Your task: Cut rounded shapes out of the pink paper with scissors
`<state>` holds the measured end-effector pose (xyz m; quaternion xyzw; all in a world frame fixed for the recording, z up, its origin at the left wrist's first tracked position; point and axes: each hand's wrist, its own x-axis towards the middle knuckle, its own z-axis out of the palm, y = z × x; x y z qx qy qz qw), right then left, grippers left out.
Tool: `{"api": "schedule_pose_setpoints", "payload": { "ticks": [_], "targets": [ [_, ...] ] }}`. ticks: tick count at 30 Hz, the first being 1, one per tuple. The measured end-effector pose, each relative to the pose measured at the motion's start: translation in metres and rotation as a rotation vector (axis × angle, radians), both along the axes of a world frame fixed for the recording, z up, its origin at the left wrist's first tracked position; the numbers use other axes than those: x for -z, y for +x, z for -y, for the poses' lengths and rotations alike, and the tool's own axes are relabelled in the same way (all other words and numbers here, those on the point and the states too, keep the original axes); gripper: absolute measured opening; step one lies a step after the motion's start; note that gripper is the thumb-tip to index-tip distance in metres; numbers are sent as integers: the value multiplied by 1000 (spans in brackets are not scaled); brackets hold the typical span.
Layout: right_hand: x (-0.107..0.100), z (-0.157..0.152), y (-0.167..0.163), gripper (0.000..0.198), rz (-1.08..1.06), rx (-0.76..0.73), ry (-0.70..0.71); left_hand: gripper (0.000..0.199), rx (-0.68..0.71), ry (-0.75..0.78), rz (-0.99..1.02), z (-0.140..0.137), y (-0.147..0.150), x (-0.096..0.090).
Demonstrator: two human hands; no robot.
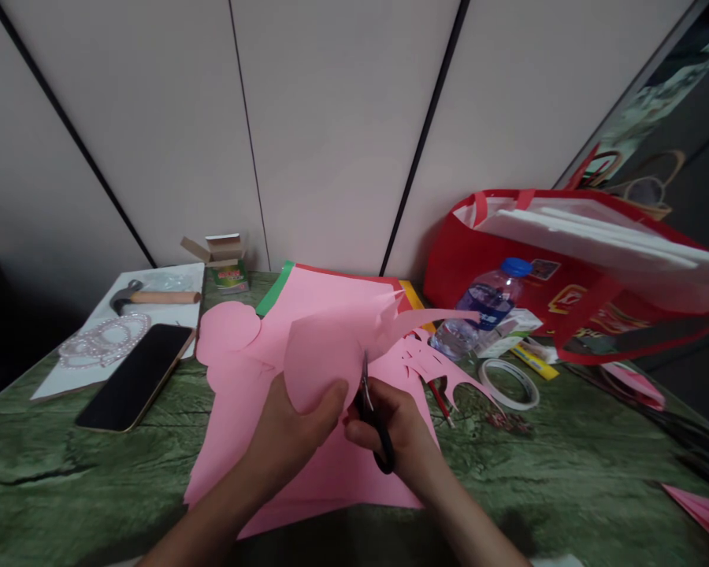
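Note:
My left hand (pixel 298 421) grips a sheet of pink paper (pixel 324 350) by its lower edge, thumb on the near face. In my right hand (pixel 393 421) is a pair of scissors (pixel 367 405) with black handles, fingers in the loops. The blades point up and away from me, at the right side of the held paper. A curved strip of that paper sticks out to the right of the cut. Beneath both hands lie more pink sheets (pixel 248 441), with rounded cut pieces (pixel 230 331) at their upper left and jagged scraps (pixel 443 366) to the right.
On the left are a phone (pixel 135 378), a hammer (pixel 159 297), strings of beads (pixel 103 340) and a small open box (pixel 230 272). To the right stand a water bottle (pixel 478 307) and a red bag (pixel 466 252); a tape roll (pixel 509 384) and pencil (pixel 441 404) lie nearer. A wall panel (pixel 331 142) rises behind.

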<state>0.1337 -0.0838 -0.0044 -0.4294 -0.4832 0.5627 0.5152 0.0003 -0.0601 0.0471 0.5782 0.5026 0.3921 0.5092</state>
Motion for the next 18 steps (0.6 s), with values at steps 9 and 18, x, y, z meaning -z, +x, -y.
{"api": "schedule_pose_setpoints", "payload": {
  "ticks": [9,18],
  "targets": [
    [-10,2,0,31,56,13,-21,19,75,-24,36,5,2,-11],
    [-4,1,0,29,38,1,7,16,44,-12,15,5,2,-5]
  ]
}}
